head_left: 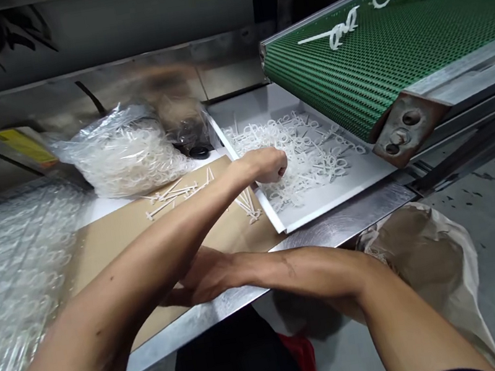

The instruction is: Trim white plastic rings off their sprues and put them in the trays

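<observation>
Hands crossed over tray edge, grip unconfirmed
Right hand (201,277) is tucked under left forearm (166,236), fingers hidden, state unknown. Left hand (268,166) is curled into white plastic parts (304,158) in metal tray (338,198), fingertips obscured.

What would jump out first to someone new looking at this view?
The green conveyor belt at upper right stands out, with white plastic pieces lying on it. Below its end, a white tray holds a tangled heap of white plastic pieces, and the left hand sits in that heap at centre. To the tray's left lies a clear plastic bag full of similar pieces.
</observation>
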The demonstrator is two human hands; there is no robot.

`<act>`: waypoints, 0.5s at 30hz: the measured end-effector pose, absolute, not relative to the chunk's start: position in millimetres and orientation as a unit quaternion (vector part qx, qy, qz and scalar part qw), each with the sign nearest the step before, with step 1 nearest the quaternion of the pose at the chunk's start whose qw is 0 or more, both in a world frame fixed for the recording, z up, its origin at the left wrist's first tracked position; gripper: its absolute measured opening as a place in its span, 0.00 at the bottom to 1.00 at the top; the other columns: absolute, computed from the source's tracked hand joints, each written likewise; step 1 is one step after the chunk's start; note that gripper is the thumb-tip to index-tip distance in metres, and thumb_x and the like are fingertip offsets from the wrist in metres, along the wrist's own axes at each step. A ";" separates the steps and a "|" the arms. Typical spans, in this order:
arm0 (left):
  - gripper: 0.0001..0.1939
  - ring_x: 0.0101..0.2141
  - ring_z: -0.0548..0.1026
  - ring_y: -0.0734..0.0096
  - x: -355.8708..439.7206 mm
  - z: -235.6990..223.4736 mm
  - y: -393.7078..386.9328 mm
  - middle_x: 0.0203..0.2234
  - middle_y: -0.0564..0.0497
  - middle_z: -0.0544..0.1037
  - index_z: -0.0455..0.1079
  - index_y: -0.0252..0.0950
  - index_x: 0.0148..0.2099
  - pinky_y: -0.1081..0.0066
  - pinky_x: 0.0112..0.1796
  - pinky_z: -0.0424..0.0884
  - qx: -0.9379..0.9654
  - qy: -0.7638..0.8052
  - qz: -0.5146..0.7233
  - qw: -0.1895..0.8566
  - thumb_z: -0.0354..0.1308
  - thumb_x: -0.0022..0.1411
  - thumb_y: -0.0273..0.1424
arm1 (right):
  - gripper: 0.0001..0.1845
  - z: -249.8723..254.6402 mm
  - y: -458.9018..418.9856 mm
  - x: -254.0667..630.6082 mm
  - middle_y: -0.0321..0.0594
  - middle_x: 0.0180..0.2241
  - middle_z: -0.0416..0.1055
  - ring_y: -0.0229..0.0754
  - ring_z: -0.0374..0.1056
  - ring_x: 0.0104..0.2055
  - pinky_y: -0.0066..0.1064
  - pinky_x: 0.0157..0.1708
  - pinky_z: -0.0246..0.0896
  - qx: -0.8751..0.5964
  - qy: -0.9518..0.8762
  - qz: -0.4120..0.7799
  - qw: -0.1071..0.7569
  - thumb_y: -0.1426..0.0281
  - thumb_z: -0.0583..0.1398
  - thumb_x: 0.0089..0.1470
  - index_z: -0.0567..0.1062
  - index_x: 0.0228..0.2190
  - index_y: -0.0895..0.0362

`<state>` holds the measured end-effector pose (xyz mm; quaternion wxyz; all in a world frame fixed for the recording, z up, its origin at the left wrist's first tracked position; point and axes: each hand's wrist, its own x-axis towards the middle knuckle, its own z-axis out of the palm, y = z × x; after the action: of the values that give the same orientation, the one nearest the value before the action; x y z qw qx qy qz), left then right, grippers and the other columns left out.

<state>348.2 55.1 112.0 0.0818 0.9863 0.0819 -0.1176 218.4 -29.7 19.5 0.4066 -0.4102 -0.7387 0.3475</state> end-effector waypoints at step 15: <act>0.13 0.22 0.74 0.73 258.2 159.8 104.3 0.25 0.45 0.79 0.78 0.33 0.35 0.70 0.22 0.70 0.818 0.096 0.229 0.520 0.71 0.62 0.39 | 0.26 8.0 -16.3 216.9 0.49 0.52 0.75 0.54 0.72 0.55 0.44 0.55 0.67 -0.389 -0.827 0.193 0.358 0.53 0.63 0.65 0.69 0.55 0.57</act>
<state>258.2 104.3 159.8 0.5196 0.8176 0.0960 0.2288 216.9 -16.3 8.0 0.3580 -0.3889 -0.8265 0.1935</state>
